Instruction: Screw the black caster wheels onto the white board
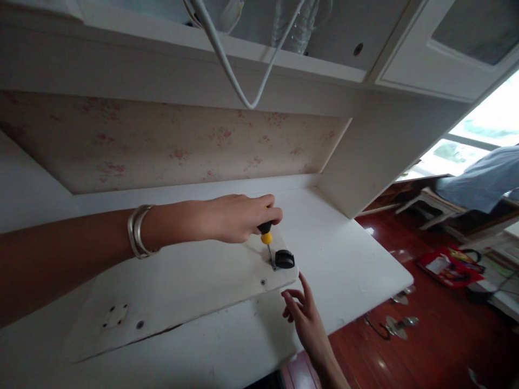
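Observation:
My left hand [239,219], with silver bangles [139,231] at the wrist, is closed around a screwdriver [266,237] with a black and yellow handle. The screwdriver points down, its tip at the metal plate of a black caster wheel [285,259]. That caster sits at the right end of a white board [194,286] lying flat. My right hand [305,313] is open beside the board's near right corner, its index finger stretched to the edge and the other fingers loosely bent. Nothing shows in it. Several holes mark another mounting spot at the board's left end.
The board lies on a white desk [344,259] beneath a shelf unit, from which a white cable [243,92] hangs in a loop. Beyond the desk's right edge are a red floor [377,351], a red bag [450,265] and a cloth-draped chair [466,183].

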Demonstrator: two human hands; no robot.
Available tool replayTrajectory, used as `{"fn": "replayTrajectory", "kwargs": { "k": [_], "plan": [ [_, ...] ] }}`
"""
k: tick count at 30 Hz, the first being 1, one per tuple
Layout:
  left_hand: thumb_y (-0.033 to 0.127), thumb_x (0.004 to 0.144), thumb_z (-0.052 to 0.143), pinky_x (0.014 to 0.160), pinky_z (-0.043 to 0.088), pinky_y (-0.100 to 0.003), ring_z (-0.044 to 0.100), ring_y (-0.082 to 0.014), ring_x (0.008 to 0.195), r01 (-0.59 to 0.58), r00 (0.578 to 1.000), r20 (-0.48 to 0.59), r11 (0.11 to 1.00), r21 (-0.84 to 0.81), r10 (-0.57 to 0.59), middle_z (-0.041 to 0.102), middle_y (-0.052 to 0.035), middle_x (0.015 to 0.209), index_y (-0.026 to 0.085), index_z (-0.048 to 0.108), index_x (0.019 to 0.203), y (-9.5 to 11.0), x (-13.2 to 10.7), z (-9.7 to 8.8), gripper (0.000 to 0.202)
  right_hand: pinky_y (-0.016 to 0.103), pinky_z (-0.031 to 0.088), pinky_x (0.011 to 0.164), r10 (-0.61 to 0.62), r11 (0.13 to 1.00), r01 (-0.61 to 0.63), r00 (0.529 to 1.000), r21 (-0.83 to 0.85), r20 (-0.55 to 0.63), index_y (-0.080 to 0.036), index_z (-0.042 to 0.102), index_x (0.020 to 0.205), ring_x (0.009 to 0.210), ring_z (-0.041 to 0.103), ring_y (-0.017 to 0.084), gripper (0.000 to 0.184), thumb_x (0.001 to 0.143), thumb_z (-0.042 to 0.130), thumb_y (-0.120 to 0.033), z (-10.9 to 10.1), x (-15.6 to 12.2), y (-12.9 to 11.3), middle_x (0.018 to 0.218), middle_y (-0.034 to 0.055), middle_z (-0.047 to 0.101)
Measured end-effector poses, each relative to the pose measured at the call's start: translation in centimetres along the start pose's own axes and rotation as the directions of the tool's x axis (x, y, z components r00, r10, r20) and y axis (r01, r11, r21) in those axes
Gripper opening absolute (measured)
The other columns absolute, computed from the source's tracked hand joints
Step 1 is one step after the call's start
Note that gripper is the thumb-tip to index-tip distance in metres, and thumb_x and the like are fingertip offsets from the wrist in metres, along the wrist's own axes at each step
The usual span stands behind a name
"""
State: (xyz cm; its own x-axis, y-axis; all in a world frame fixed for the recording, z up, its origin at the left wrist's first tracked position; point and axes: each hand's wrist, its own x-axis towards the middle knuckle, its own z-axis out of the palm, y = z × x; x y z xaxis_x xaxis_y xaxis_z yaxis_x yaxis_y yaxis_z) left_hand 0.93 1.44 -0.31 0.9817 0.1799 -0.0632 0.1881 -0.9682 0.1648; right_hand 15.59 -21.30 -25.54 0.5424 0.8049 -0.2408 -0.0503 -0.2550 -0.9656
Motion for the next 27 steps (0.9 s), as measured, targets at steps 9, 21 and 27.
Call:
{"fn": "replayTrajectory", "kwargs": {
  "k": [9,21,27],
  "plan": [
    [0.052,0.085,0.056,0.066,0.041,-0.031,0.059,-0.0147,0.074,0.051,0.996,-0.066,0.996,-0.071,-0.056,0.053,-0.0065,0.128,0.024,0.052,0.118,0.5,0.1,0.5,0.043,0.031,0.047,0.059,0.013,1.000,-0.013,1.000,-0.020,0.024,-0.024,0.015,0.154,0.064,0.061,0.016,0.088,0.086,0.059,-0.058,-0.2,0.1,0.3,0.104,0.0067,0.065],
    [0.049,0.091,0.050,0.075,0.041,-0.031,0.060,-0.0174,0.085,0.057,0.991,-0.114,0.988,-0.141,-0.073,0.056,-0.0054,0.122,0.023,0.059,0.110,0.4,0.2,0.9,0.033,0.030,0.045,0.055,-0.018,1.000,0.018,0.999,-0.008,-0.029,-0.024,0.020,0.154,0.059,0.059,0.015,0.089,0.083,0.062,-0.058,0.5,-0.3,-0.3,0.099,0.0050,0.067],
    [0.030,0.084,0.063,0.078,0.042,-0.028,0.061,-0.0182,0.093,-0.028,0.997,-0.077,0.990,-0.142,0.017,0.063,-0.0031,0.113,0.024,0.060,0.108,0.4,0.0,0.7,0.024,0.030,0.043,0.054,-0.040,0.999,0.040,0.996,-0.003,-0.084,-0.025,0.025,0.153,0.057,0.058,0.015,0.086,0.083,0.060,-0.059,0.9,-0.4,-0.2,0.095,0.0043,0.068]
  ]
}}
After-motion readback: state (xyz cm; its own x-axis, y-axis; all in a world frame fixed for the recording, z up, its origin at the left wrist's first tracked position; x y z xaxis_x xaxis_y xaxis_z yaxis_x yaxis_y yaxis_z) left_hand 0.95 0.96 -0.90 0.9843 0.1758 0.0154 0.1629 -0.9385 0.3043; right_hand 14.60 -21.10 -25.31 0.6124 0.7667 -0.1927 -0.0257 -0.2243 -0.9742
